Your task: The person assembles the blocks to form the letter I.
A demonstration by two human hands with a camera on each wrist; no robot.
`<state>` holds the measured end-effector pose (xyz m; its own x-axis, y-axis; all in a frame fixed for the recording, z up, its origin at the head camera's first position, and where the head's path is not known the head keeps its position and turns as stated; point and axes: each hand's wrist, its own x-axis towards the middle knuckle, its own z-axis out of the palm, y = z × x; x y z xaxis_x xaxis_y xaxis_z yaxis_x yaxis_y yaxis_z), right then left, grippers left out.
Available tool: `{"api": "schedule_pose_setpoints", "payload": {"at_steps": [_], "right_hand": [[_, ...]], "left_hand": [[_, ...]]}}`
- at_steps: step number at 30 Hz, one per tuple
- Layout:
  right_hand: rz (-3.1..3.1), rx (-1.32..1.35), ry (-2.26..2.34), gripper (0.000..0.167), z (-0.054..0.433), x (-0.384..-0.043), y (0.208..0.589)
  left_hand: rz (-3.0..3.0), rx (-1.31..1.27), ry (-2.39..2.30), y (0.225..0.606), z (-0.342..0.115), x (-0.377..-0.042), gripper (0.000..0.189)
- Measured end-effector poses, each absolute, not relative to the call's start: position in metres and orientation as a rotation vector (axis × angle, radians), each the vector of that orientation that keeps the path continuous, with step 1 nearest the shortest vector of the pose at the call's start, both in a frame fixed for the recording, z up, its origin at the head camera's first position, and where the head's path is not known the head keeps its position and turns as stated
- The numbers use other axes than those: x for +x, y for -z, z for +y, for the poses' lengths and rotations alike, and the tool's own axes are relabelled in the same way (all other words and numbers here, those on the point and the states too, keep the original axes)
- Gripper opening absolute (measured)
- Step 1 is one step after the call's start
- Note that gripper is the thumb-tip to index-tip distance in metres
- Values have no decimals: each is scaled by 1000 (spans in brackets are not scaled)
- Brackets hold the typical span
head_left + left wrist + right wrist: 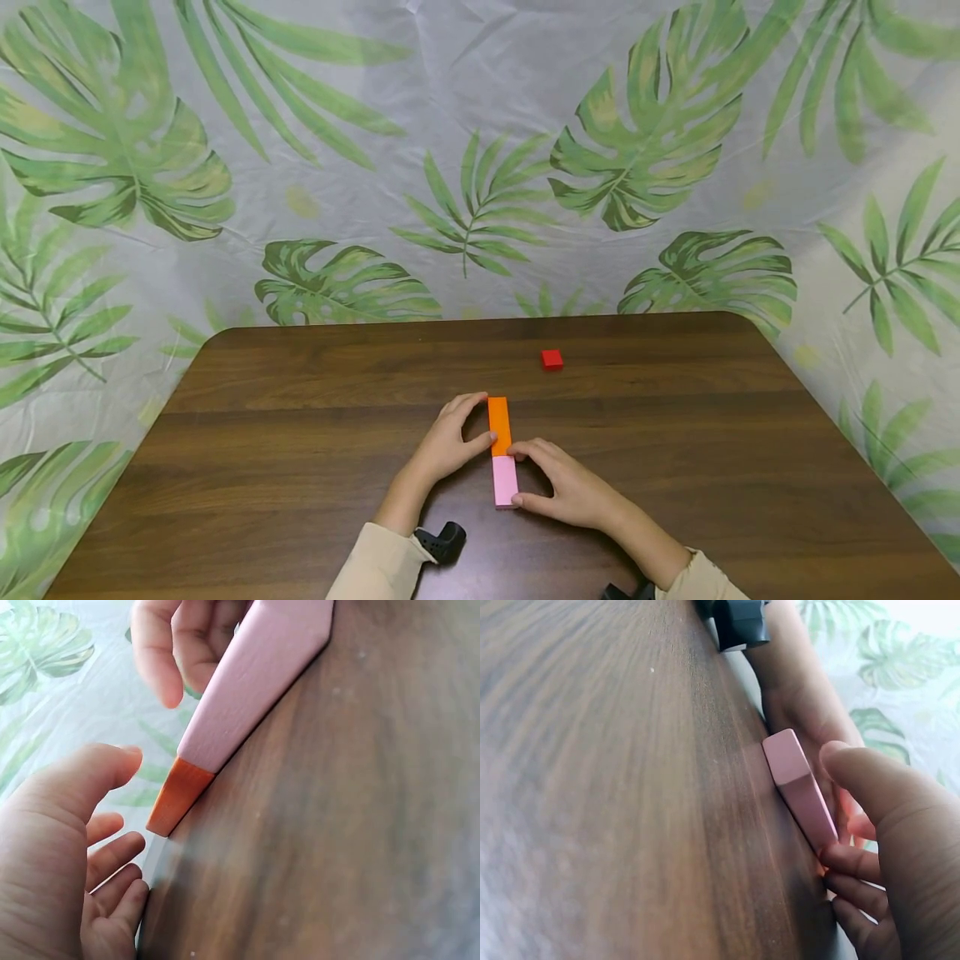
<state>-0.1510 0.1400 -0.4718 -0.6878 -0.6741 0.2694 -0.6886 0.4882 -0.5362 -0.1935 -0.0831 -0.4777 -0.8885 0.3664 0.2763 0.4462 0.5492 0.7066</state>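
Note:
On the dark wooden table lie an orange block (498, 425) and a pink block (505, 481), end to end in one line, orange farther away. My left hand (447, 442) is on the left side of the orange block, thumb and forefinger spread along its edge. At the right is my right hand (573, 487), its thumb by the near corner of the pink block (806, 791) and its forefinger by the joint. In the left wrist view, the left thumb (124, 765) stands a little off the orange block (180, 796). Neither hand is curled round a block.
A small red block (552, 359) lies farther back, right of the line. The wooden table (262, 433) ends at a hanging leaf-print cloth (480, 100). A black wrist device (447, 542) sits at the left sleeve (382, 562).

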Motion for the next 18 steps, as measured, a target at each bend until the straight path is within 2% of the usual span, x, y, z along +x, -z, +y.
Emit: {"api": "schedule_pose_setpoints", "payload": {"at_steps": [18], "right_hand": [[-2761,1117,-1047,52,139,-151,470]], "left_hand": [[-2800,-766,1199,477,-89,-175,79]]}}
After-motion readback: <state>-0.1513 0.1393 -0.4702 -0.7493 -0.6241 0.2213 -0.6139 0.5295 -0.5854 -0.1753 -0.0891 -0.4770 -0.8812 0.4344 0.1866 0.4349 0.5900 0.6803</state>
